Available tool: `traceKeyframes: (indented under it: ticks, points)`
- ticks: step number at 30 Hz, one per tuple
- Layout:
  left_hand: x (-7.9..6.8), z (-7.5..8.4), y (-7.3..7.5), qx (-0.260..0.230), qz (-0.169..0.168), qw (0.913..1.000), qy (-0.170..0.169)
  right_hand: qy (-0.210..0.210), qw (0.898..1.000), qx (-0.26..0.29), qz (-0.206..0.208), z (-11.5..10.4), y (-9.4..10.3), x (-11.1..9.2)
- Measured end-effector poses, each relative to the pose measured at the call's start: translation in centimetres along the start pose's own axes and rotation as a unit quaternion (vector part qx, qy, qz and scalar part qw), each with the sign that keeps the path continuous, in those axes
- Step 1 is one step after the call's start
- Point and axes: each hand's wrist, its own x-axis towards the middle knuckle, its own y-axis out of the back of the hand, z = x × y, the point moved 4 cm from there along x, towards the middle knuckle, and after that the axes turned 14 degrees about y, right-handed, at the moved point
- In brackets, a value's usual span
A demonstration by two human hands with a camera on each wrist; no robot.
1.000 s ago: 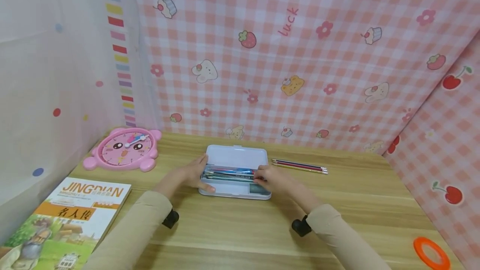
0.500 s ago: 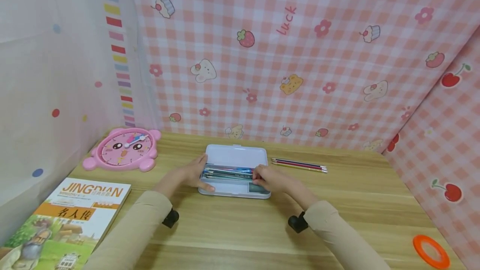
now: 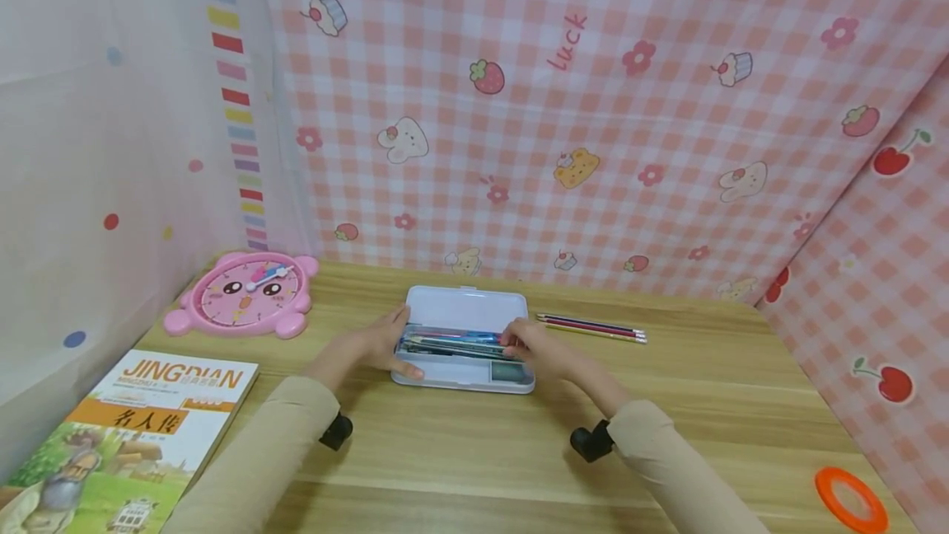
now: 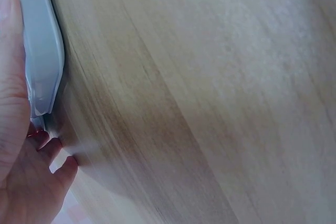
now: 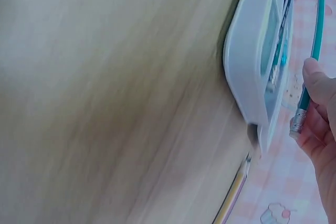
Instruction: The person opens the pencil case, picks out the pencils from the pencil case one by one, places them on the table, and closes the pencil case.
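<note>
An open white pencil case (image 3: 437, 374) lies on the table with its lid folded back. My left hand (image 3: 380, 343) grips its left end, the thumb on the front rim and the fingers around the side. Several pencils and pens (image 3: 445, 342) fill the long compartment. Above the right end of the case, my right hand (image 3: 539, 346) pinches a green pencil (image 5: 319, 19) near its eraser end. The right wrist view shows this pencil raised over the case. A small dark green piece (image 3: 507, 372) sits in the front right compartment.
Several loose pencils (image 3: 593, 328) lie together to the right of the case. A pink toy clock (image 3: 252, 295) stands at the back left, with a book (image 3: 148, 435) in front of it. An orange ring (image 3: 851, 501) lies at the front right. Patterned cloth walls enclose the table.
My right hand has shifted a little at the case's right end and lifted slightly, with a green pencil in its fingers. The pencils inside have shifted. My left hand stays in place.
</note>
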Motion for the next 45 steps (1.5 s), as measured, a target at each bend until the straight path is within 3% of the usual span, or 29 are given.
traceKeyframes:
  ticks: [8, 12, 19, 24, 27, 32, 45]
  points:
    - [0.2, -0.4, 0.0, 0.000, 0.005, 1.0000, -0.004, 0.020, 0.995, -0.090, 0.033, 1.3, 2.0, -1.4]
    - [0.2, -0.4, 0.1, -0.004, 0.007, 0.9999, -0.009, 0.007, 0.991, -0.130, 0.043, 2.7, 2.8, -2.8]
    - [0.1, -0.4, 0.3, -0.008, 0.004, 1.0000, -0.004, -0.038, 0.989, -0.133, 0.060, 4.9, 4.3, -5.8]
    - [0.0, -0.4, 0.2, -0.010, 0.001, 1.0000, -0.003, -0.040, 0.985, -0.142, 0.085, 6.1, 4.8, -8.6]
    - [0.0, -0.4, 0.2, -0.011, -0.001, 0.9999, -0.001, -0.039, 0.981, -0.158, 0.108, 6.7, 4.9, -10.2]
    - [-0.1, -0.4, 0.1, -0.016, -0.005, 0.9999, 0.000, -0.079, 0.970, -0.200, 0.110, 7.8, 4.9, -12.3]
    - [-0.1, -0.1, 0.0, -0.017, -0.009, 0.9998, -0.004, -0.142, 0.963, -0.210, 0.092, 9.3, 4.2, -13.0]
